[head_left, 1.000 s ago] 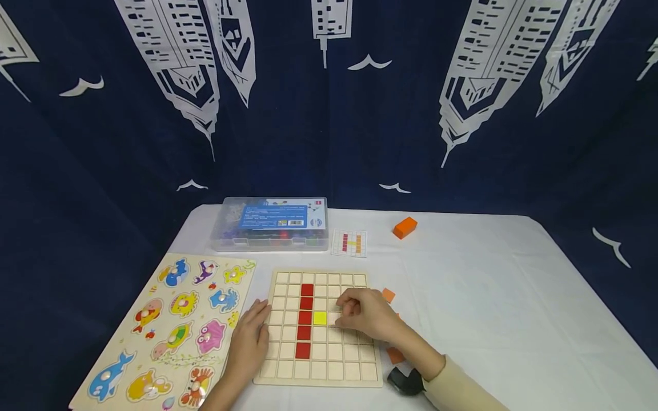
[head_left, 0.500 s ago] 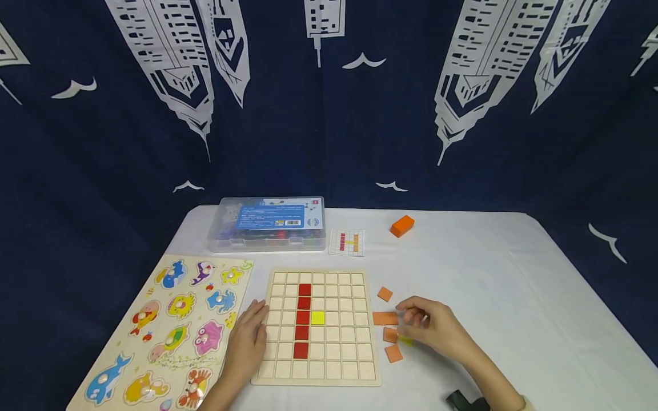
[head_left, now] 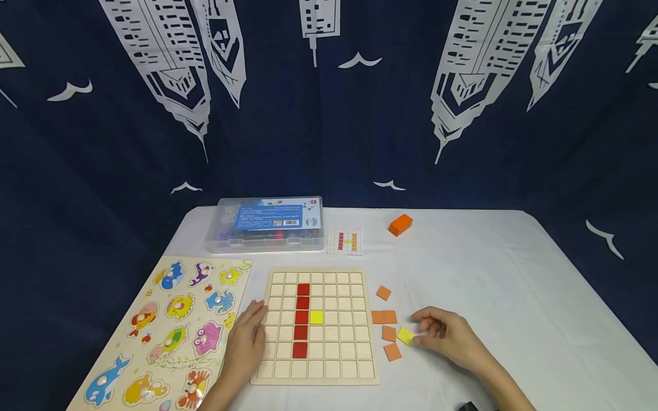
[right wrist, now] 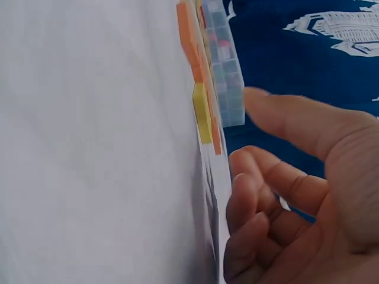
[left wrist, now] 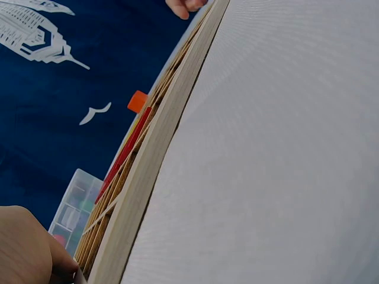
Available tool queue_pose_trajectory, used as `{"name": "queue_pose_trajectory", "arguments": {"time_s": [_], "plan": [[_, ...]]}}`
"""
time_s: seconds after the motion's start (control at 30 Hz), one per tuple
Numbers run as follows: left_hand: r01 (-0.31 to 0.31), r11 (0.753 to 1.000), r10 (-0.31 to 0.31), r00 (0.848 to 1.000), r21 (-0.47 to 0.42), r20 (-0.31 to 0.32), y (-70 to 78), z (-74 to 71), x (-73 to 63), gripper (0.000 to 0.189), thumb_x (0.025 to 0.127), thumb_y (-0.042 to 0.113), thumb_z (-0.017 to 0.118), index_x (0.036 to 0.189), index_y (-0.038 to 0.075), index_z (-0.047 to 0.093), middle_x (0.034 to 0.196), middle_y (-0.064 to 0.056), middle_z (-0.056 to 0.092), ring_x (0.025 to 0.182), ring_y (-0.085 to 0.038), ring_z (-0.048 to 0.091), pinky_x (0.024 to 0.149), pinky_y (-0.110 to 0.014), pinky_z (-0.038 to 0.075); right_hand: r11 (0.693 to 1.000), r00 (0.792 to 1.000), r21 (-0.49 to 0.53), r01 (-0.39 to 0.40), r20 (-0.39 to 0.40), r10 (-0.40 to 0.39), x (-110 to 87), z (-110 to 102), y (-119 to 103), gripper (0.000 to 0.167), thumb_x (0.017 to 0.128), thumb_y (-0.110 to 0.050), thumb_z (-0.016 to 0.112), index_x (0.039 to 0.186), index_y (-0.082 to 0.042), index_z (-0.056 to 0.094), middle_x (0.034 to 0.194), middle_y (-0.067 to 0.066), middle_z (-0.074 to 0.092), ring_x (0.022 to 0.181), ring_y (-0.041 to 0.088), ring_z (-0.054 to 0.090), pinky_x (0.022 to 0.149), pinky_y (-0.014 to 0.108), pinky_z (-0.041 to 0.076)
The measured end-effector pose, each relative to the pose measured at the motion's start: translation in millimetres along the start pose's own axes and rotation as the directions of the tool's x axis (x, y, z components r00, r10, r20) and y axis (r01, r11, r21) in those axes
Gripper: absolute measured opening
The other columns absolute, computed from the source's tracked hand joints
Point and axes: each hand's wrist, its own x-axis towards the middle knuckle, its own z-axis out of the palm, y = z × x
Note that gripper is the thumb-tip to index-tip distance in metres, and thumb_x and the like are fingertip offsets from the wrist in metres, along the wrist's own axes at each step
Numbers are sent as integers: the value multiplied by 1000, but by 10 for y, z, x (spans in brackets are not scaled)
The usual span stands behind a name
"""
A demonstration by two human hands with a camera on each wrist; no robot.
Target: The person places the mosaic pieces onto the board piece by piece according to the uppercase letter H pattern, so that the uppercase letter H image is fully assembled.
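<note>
A wooden grid board (head_left: 360,370) lies on the table, with a column of several red tiles (head_left: 301,317) and one yellow tile (head_left: 316,317) beside it in its cells. My left hand (head_left: 249,338) rests against the board's left edge, its fingers fairly straight. In the left wrist view that hand (left wrist: 26,248) touches the board's corner. Right of the board lie several loose orange tiles (head_left: 389,333) and a loose yellow tile (head_left: 405,335). My right hand (head_left: 452,338) is just right of this yellow tile, holding nothing, thumb and forefinger apart; the right wrist view shows its other fingers loosely curled.
A clear plastic case (head_left: 267,242) stands behind the board, with a small pattern card (head_left: 345,242) to its right. Farther right sits an orange block (head_left: 400,225). An animal knob puzzle (head_left: 123,319) lies at the left. A dark patterned cloth (head_left: 329,137) hangs behind the table.
My right hand has moved right, from over the board to beside the loose yellow tile. The orange tiles and that yellow one have come into view. My left hand has stayed at the board's edge.
</note>
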Motion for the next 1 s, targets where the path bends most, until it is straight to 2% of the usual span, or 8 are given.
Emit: {"name": "queue_pose_trajectory", "arguments": {"time_s": [0.3, 0.7, 1.0], "plan": [[10, 1000, -10, 1000, -1, -1, -10, 9, -6, 37, 84, -13, 58, 121, -10, 63, 134, -20, 59, 133, -41, 48, 111, -57, 35, 999, 999, -17, 36, 25, -36, -6, 51, 48, 33, 74, -19, 84, 100, -7, 68, 79, -2, 60, 64, 2, 50, 55, 18, 44], [-3, 1000, 3, 1000, 0, -6, -10, 10, 1, 37, 84, -13, 59, 121, -10, 63, 134, -20, 60, 132, -41, 48, 110, -57, 36, 998, 999, -57, 32, 31, -30, -5, 88, 55, 32, 73, -24, 85, 98, -10, 68, 81, -3, 59, 66, 1, 49, 57, 18, 45], [-3, 1000, 3, 1000, 2, -8, -10, 8, -4, 37, 84, -13, 59, 120, -11, 63, 133, -21, 60, 132, -42, 48, 110, -57, 36, 989, 999, -147, 13, -35, -19, -3, 159, 51, 32, 67, -17, 88, 92, -17, 68, 78, -9, 58, 66, 1, 47, 58, 18, 42]]}}
